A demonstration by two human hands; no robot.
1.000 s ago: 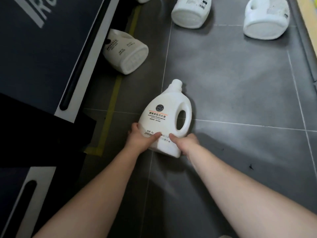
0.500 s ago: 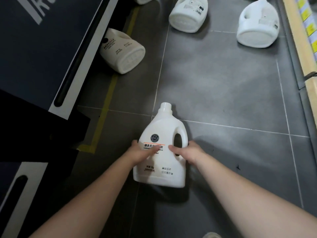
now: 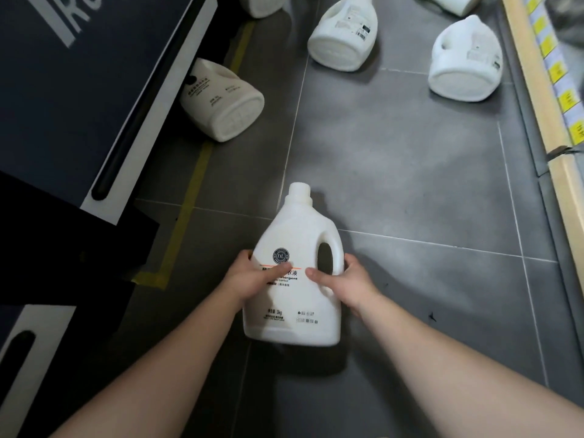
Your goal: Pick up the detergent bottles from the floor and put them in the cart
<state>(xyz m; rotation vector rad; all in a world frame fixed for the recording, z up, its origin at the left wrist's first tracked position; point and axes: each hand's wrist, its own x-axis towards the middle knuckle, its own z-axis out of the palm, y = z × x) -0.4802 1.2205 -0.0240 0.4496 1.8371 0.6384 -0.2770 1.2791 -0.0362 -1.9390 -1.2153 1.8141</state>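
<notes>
A white detergent bottle (image 3: 297, 235) with a handle and a round dark logo is held above the grey tiled floor, cap pointing away from me. My left hand (image 3: 252, 278) grips its left side and my right hand (image 3: 344, 281) grips the handle side, thumbs across the label. More white bottles lie on the floor: a cream one (image 3: 221, 101) by the dark cart (image 3: 79, 99) at left, one (image 3: 344, 36) at upper centre, one (image 3: 466, 63) at upper right. Parts of two others show at the top edge.
The dark cart with white trim and a slot handle fills the left side. A yellow floor line (image 3: 186, 210) runs beside it. A wooden shelf edge (image 3: 543, 90) with yellow price tags runs along the right.
Both hands have lifted the bottle off the floor and drawn it toward me; it looks larger and lower in view. The bottles on the floor have stayed put.
</notes>
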